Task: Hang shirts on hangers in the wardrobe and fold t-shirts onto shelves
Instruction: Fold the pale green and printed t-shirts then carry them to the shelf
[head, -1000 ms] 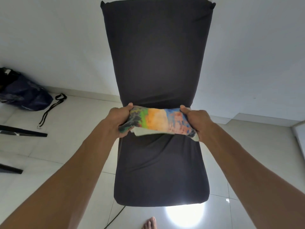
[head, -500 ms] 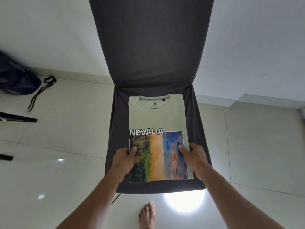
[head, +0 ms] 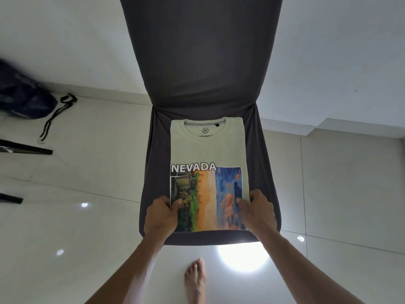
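Two hands on one folded t-shirt (head: 208, 150) | shirt flat on chair seat (head: 157, 172), collar toward 12 | left hand (head: 161, 216) pinches edge at 7, thumb on top | right hand (head: 258, 212) pinches edge at 5

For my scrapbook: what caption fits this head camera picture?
Both hands, left and right, grip a folded Nevada t-shirt on a grey chair.

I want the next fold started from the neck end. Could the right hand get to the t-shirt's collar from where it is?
Probably yes. The right hand grips the t-shirt at its near edge, and nothing lies on the shirt between it and the collar; it would have to let go first.
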The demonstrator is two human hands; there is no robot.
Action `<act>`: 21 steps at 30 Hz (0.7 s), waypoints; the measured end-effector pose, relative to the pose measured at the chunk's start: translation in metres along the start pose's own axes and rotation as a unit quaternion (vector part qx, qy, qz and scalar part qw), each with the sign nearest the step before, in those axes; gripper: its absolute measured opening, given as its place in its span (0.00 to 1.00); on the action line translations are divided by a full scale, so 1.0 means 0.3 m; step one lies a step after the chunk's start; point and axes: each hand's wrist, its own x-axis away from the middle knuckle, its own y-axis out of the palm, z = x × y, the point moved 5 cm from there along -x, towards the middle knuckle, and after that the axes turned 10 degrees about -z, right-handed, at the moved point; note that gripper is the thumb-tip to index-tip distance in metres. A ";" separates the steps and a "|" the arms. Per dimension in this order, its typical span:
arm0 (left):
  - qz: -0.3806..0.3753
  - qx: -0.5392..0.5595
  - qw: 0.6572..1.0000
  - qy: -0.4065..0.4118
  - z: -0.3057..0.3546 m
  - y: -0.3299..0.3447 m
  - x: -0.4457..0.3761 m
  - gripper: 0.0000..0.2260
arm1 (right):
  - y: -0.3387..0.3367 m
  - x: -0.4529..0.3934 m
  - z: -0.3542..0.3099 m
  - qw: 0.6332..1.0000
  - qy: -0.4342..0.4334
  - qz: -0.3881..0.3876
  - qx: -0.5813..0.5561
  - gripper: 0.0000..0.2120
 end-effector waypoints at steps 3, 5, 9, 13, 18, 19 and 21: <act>-0.004 0.007 1.000 -0.004 -0.019 0.003 0.017 0.16 | -0.001 0.005 0.029 1.000 0.002 -0.003 0.005 0.13; -0.018 -0.008 1.000 -0.012 -0.031 0.015 0.024 0.17 | -0.005 0.016 0.041 1.000 0.005 -0.014 0.014 0.14; -0.063 0.049 0.996 -0.038 -0.060 0.046 0.045 0.12 | 0.017 0.041 0.091 0.999 0.014 -0.040 -0.013 0.13; -0.010 -0.020 0.999 -0.028 -0.044 0.029 0.032 0.17 | 0.001 0.033 0.083 0.999 0.010 0.011 0.042 0.15; 0.015 0.116 0.992 -0.050 0.065 -0.008 -0.069 0.17 | -0.037 -0.065 -0.021 0.998 -0.005 0.055 0.006 0.21; 0.012 0.142 0.988 -0.054 0.092 -0.012 -0.092 0.16 | -0.041 -0.084 -0.048 0.999 0.000 0.051 -0.001 0.22; 0.012 0.187 0.980 -0.061 0.130 -0.021 -0.142 0.15 | -0.048 -0.117 -0.093 0.999 0.011 0.038 -0.036 0.21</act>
